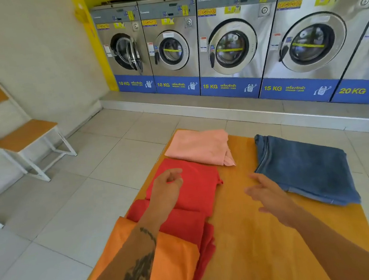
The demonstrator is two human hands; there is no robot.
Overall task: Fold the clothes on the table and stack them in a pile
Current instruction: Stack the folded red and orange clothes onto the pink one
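On the wooden table lie a folded pink garment at the far left, a red garment in front of it, an orange garment nearest me on the left, and a folded blue denim piece on the right. My left hand hovers over the red garment with fingers loosely curled, holding nothing. My right hand is over bare wood beside the denim's near left edge, fingers spread, empty.
A row of steel washing machines on a raised step lines the far wall. A wooden chair with a white frame stands at the left on the tiled floor.
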